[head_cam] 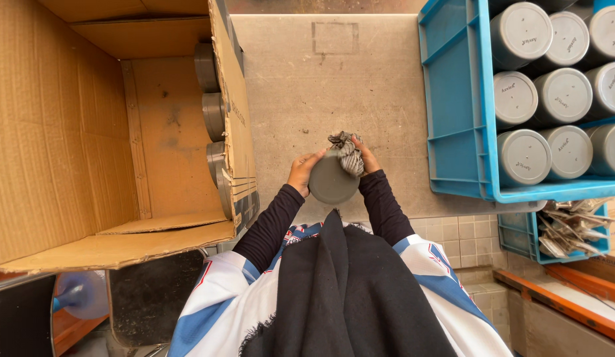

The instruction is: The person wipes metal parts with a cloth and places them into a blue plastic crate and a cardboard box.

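My left hand (301, 173) grips a grey cylindrical container (330, 182) by its side, its flat round end turned up toward the camera. My right hand (365, 157) presses a crumpled striped grey rag (347, 151) against the container's far upper edge. Both hands are over the front of a grey metal table (334, 86). Black sleeves cover my forearms.
A large open cardboard box (89, 132) stands at the left with several grey containers (212, 92) along its right wall. A blue crate (456, 106) at the right holds several upright grey containers (522, 158). A lower blue bin (519, 241) holds paper scraps (568, 225).
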